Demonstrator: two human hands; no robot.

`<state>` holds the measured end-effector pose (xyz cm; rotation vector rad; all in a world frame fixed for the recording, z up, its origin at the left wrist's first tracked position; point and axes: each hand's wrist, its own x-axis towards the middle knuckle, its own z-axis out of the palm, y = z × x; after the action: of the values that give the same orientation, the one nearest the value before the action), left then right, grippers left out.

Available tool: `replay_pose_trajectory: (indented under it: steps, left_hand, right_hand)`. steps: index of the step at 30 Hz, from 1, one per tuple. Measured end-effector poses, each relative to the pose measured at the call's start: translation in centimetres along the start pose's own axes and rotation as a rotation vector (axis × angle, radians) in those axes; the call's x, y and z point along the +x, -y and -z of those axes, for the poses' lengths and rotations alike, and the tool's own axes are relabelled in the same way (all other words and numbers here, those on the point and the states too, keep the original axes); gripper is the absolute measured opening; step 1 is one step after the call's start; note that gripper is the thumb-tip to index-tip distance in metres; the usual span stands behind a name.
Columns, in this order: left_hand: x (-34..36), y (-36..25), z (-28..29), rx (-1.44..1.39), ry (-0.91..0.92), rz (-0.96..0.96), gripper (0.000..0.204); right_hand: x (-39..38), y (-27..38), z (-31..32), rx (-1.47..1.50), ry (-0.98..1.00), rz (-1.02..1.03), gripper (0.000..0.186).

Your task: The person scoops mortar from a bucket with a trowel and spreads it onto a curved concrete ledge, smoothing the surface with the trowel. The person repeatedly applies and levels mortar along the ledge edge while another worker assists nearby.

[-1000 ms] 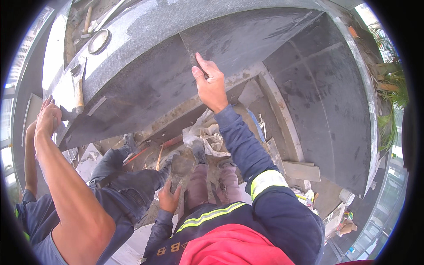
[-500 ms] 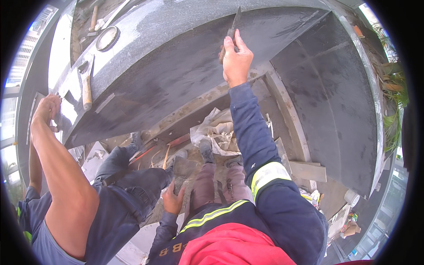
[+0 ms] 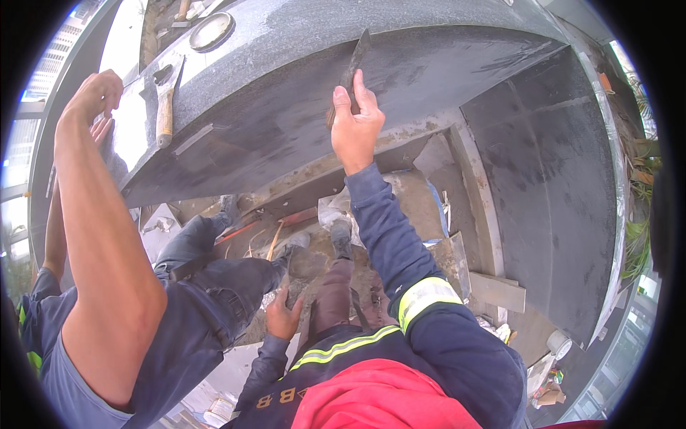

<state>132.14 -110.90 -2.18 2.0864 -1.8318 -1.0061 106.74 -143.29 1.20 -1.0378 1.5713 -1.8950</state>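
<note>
My right hand (image 3: 355, 127) is closed round a narrow dark-bladed knife-like tool (image 3: 359, 53), blade upward, against the dark vertical stone panel (image 3: 271, 136) below the curved ledge. My left hand (image 3: 284, 317) hangs low by my waist, thumb and fingers apart, apparently empty. At upper left a co-worker's hand (image 3: 96, 91) is raised over the ledge's end, with another hand partly hidden below it. A wooden-handled scraper (image 3: 164, 121) and a round metal lid-like dish (image 3: 212, 30) lie on the ledge (image 3: 293, 21).
A second dark panel (image 3: 550, 200) stands at the right. Below lie rubble, a crumpled sheet (image 3: 332, 211), loose boards (image 3: 500, 289) and a white bucket (image 3: 559, 344). The co-worker's legs (image 3: 214, 279) extend close on my left. Plants (image 3: 636, 243) show at the far right.
My right hand rose and moved right along the panel, then shifted slightly back left and down, tool blade still upward. The co-worker's hands moved up. The view shifted slightly.
</note>
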Motion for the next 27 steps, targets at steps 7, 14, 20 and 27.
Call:
replay_pose_trajectory:
  steps: [7,14,20,27]
  left_hand:
    - [-1.2,1.5,-0.3,-0.043,-0.034,0.054,0.052]
    - [-1.9,1.8,-0.8,0.001,-0.070,0.018,0.052]
    - [-2.1,1.9,-0.8,0.009,-0.049,-0.019,0.052]
    - [-1.8,1.7,-0.7,-0.042,-0.066,0.008,0.051]
  right_hand:
    - [-3.5,0.7,-2.2,0.039,0.076,-0.049,0.046]
    - [-5.6,1.3,-4.0,0.072,0.077,-0.012,0.047]
    - [-6.4,-0.3,-3.5,0.026,0.157,0.014,0.047]
    - [-6.0,-0.9,-0.6,0.025,0.257,0.121,0.043]
